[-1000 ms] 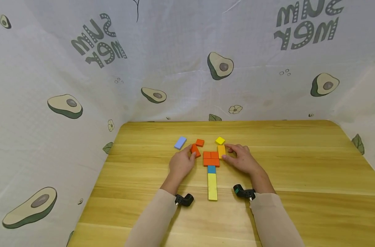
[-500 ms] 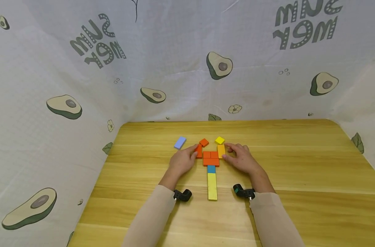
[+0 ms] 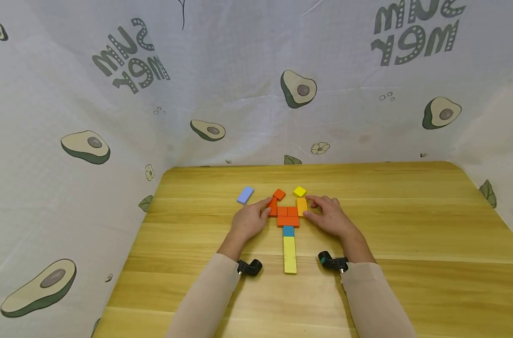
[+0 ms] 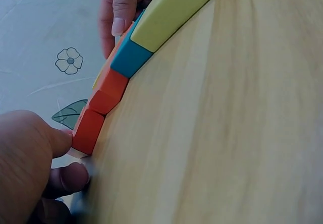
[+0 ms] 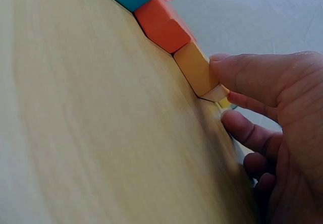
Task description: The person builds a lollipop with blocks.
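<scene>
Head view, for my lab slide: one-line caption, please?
Fingers of the left hand touch a red block, those of the right hand an orange block, on a wooden table.

Makeshift tabletop booth: avocado-print cloth [image 3: 248, 70] on three sides of wooden table [image 3: 408, 225]; wider room type unclear.

Hands [image 4: 28, 156] beside orange blocks [image 4: 109, 91], blue block [image 4: 130, 58] and yellow block [image 4: 174, 13]
</scene>
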Motion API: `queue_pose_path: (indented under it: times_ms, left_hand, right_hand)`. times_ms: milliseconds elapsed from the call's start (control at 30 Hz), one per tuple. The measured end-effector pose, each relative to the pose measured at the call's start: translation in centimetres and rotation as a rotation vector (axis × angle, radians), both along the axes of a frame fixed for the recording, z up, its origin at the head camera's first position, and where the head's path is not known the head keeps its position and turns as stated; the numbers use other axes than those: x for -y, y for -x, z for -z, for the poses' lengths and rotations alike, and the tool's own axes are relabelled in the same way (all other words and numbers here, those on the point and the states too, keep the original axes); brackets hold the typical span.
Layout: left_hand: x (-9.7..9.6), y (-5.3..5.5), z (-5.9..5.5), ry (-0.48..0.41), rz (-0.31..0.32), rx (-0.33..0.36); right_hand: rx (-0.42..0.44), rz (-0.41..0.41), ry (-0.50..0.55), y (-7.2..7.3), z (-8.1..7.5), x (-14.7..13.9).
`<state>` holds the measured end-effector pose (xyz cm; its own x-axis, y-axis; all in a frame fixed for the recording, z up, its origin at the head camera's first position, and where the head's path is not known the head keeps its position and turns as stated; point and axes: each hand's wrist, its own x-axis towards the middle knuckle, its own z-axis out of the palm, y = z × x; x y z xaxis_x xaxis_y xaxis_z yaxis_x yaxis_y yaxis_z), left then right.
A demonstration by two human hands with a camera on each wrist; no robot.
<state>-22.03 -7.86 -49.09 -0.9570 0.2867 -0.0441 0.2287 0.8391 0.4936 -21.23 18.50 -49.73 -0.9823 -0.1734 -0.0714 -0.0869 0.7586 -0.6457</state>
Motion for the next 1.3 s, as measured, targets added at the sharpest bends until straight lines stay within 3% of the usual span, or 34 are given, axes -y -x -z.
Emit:
queue_pose_path:
  times_ms: [367, 800, 1133, 1300]
  left_hand:
    - [0.0, -0.2, 0.4, 0.002, -0.019, -0.003]
    - [0.5, -0.1, 1.4, 0.029, -0.023, -0.118]
    - [1.0, -0.3, 2.3, -0.031, -0.018, -0.215]
    - [1.2, -0.3, 2.6, -0.018, -0.014, -0.240]
  right_hand:
    - [-0.011, -0.001, -0.012, 0.0, 0.1, 0.0]
    - [-0.011, 0.000, -0.007, 0.0, 0.2, 0.0]
    - [-0.020, 0.011, -0.001, -0.1, 0.1, 0.2]
    - [-0.015, 0.019, 0.028, 0.0, 0.0, 0.3]
